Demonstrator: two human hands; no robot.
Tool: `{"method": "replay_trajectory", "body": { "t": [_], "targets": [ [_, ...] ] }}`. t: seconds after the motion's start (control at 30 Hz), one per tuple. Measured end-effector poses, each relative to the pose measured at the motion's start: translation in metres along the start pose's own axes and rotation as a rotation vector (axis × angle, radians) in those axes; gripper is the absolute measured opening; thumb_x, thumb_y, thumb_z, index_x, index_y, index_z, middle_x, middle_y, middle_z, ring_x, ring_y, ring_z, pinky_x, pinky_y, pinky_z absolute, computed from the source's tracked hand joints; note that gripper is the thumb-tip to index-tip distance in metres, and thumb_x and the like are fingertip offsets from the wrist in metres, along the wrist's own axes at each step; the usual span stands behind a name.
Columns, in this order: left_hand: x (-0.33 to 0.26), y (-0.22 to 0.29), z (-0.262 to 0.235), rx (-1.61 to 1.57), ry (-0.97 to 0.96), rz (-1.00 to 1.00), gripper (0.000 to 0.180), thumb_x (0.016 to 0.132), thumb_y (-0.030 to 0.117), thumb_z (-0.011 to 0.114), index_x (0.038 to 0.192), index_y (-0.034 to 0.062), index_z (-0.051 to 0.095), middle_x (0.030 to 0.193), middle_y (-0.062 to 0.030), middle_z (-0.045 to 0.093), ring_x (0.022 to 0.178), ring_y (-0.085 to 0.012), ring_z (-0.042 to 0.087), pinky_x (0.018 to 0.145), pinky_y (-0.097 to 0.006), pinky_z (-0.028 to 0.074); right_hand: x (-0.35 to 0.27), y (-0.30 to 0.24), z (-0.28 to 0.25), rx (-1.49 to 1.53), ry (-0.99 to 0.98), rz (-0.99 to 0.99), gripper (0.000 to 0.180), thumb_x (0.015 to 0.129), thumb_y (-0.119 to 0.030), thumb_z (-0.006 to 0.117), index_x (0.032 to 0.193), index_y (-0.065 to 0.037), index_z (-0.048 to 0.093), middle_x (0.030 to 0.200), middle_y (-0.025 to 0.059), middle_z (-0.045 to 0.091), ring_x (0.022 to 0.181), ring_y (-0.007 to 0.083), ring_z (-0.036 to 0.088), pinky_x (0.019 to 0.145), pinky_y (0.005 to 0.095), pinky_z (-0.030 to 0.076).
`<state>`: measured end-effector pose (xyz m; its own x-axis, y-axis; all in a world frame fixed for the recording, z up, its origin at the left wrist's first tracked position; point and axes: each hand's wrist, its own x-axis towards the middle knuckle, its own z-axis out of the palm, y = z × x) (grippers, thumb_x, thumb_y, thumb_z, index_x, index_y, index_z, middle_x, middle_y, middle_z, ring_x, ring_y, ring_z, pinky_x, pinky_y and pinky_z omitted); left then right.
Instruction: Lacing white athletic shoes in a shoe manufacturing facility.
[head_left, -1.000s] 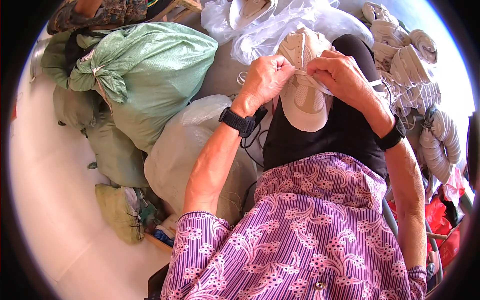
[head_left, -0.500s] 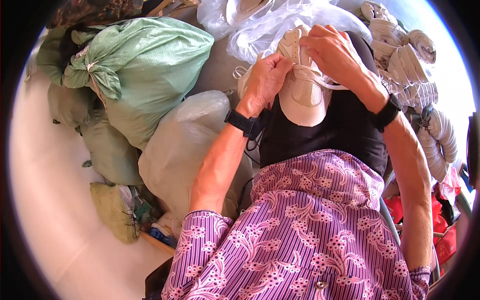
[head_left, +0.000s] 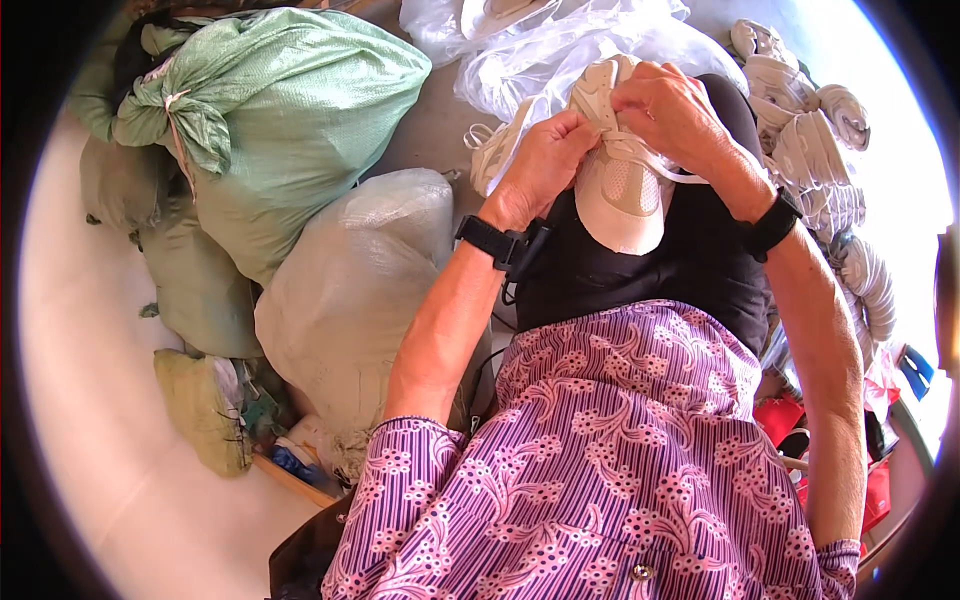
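Two hands on one white sneaker (head_left: 618, 190), resting toe-down on a black-clad lap. Left hand (head_left: 540, 165) clamped on the shoe's left side, fingers (head_left: 568, 128) curled tight against the upper. Right hand (head_left: 672, 112) up at the collar, fingers pinched shut on the white lace (head_left: 655, 165). One black wristband (head_left: 497, 241) on the left wrist, one on the right (head_left: 772, 222). Two big sacks on the floor to the left: one green (head_left: 290, 120), one pale grey (head_left: 355, 290). One clear plastic bag (head_left: 560, 50) just beyond the shoe. More white sneakers (head_left: 815, 150) heaped at right, too jumbled to count.
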<state>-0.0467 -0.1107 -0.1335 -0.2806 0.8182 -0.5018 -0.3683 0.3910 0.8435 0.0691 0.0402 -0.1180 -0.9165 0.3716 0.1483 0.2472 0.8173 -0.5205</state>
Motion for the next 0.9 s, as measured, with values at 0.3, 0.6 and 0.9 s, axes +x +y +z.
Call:
{"method": "replay_trajectory", "body": {
  "t": [0.3,0.6,0.9],
  "targets": [
    [0.001,-0.003,0.000,0.026,-0.074,0.018,0.020,0.093,0.026,0.055,0.084,0.0080,0.059,0.061,0.0070,0.045,0.049,-0.0031,0.039,0.045,-0.021,0.031,0.006,-0.006,0.000,-0.092,-0.203,0.005,0.017,0.068,-0.013,0.056,0.077,-0.007,0.069,0.082,0.0161,0.064,0.090,0.0334,0.059,0.076,0.0462,0.043],
    [0.004,0.003,0.008,0.240,-0.041,0.150,0.021,0.091,0.026,0.058,0.088,0.0065,0.062,0.063,0.0064,0.049,0.051,-0.0016,0.040,0.045,-0.018,0.032,-0.007,-0.012,-0.014,-0.263,-0.109,-0.131,0.009,0.070,-0.011,0.060,0.073,-0.005,0.067,0.084,0.0101,0.063,0.092,0.0270,0.058,0.079,0.0419,0.043],
    [-0.022,0.047,-0.024,0.049,0.026,0.089,0.021,0.095,0.025,0.055,0.101,0.0049,0.060,0.067,0.0053,0.050,0.048,-0.0027,0.035,0.045,-0.018,0.030,-0.023,0.028,-0.043,-0.383,0.109,-0.294,0.003,0.070,-0.009,0.061,0.071,-0.007,0.063,0.083,0.0051,0.057,0.088,0.0235,0.056,0.080,0.0399,0.043]
  ]
}}
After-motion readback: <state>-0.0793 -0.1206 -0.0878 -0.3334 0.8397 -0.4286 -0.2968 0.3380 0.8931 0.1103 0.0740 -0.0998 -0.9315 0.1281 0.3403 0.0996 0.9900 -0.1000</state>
